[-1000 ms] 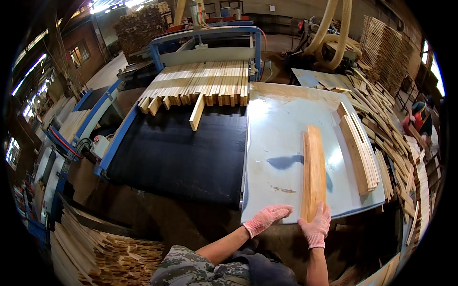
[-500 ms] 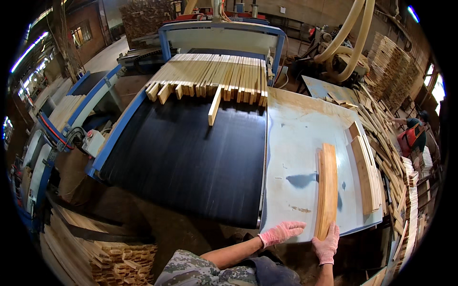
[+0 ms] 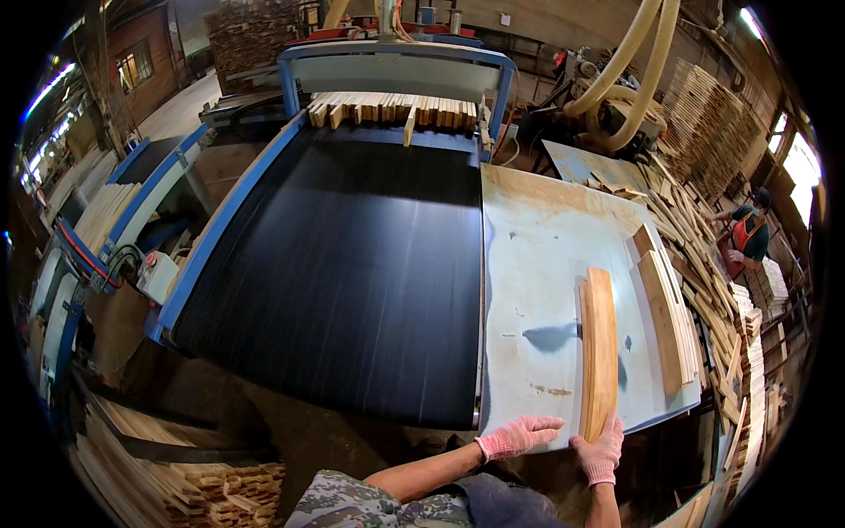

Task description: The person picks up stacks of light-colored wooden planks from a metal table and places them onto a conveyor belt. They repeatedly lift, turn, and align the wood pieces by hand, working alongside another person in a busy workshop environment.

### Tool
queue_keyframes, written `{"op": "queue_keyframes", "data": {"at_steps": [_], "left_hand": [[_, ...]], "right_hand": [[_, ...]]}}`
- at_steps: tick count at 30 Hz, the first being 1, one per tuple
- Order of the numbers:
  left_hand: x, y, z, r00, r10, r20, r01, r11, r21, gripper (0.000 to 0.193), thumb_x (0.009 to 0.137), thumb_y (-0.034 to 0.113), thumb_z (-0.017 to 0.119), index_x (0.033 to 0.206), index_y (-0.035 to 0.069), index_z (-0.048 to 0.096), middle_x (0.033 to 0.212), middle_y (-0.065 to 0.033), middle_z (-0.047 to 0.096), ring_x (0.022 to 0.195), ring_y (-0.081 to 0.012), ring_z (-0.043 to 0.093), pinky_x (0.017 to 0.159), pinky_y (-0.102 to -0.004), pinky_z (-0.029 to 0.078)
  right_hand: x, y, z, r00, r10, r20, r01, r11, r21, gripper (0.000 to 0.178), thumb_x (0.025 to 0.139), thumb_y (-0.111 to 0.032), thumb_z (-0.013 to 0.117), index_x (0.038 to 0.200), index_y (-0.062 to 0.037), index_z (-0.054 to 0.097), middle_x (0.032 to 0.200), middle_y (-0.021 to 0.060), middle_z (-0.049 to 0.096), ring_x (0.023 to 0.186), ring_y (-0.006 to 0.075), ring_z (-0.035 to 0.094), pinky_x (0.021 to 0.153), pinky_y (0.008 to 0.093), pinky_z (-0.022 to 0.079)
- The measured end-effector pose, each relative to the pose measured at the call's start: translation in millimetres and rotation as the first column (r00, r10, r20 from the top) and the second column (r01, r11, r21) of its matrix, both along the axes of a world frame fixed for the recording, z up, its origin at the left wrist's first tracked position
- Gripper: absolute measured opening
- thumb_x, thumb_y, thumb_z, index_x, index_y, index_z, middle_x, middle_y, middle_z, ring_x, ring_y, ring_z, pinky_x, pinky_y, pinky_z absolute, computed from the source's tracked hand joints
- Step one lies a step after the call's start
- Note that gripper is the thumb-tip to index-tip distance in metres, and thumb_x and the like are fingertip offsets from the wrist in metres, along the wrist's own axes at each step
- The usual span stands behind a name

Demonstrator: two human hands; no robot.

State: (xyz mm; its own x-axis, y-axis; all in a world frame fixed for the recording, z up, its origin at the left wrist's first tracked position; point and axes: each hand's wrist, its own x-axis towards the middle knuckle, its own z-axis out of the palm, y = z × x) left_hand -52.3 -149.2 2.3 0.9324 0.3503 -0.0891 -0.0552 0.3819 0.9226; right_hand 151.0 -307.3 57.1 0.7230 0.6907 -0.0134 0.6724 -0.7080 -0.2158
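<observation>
A short stack of wooden boards [image 3: 599, 343] lies lengthwise on the pale blue side table [image 3: 546, 242]. At its near end my right hand [image 3: 599, 453], in a pink and white knit glove, has its thumb on one side and its fingers along the other. My left hand [image 3: 521, 437], gloved alike, rests at the table's near edge, left of the stack. Its fingers stretch out flat toward the boards, apart from them and holding nothing. On the black conveyor belt [image 3: 330, 290], a row of wooden slats [image 3: 387, 108] lies at the far end under the blue machine frame [image 3: 288, 84].
More boards [image 3: 662, 317] lie along the side table's right edge. Beyond them is a heap of loose slats [image 3: 695, 264], and a co-worker [image 3: 748, 231] stands at the far right. A grey control box [image 3: 158, 275] sits by the belt's left rail. Cut wood [image 3: 224, 493] is stacked at lower left.
The row of slats has travelled away along the belt, partly in under the machine frame, baring more black belt. Both my hands and the board stack have stayed nearly in place.
</observation>
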Motion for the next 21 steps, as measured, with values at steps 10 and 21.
{"op": "queue_keyframes", "data": {"at_steps": [10,21], "left_hand": [[35.8,8.1,7.3,0.987,0.082,-0.139,-0.067,0.992,0.109,0.055,0.109,0.029,0.07,0.157,0.007,0.057,0.126,-0.0069,0.071,0.116,-0.0153,0.065,0.105,-0.0315,0.052],[178.4,-26.0,49.4,0.956,0.236,-0.173,-0.283,0.9,-0.331,0.081,0.102,0.019,0.076,0.166,0.014,0.027,0.107,-0.0026,0.06,0.075,-0.009,0.058,0.054,-0.0235,0.049]], "right_hand": [[22.7,1.8,35.4,0.774,0.118,-0.623,0.118,0.938,0.325,0.105,0.08,-0.032,0.089,0.167,-0.0035,0.037,0.13,0.0152,0.064,0.115,0.0281,0.063,0.102,0.0405,0.053],[39.6,-71.6,48.9,0.125,0.399,-0.908,0.353,0.838,0.417,0.095,0.098,-0.027,0.081,0.174,-0.0075,0.027,0.145,0.0037,0.057,0.122,0.0128,0.055,0.106,0.0286,0.048]]}}
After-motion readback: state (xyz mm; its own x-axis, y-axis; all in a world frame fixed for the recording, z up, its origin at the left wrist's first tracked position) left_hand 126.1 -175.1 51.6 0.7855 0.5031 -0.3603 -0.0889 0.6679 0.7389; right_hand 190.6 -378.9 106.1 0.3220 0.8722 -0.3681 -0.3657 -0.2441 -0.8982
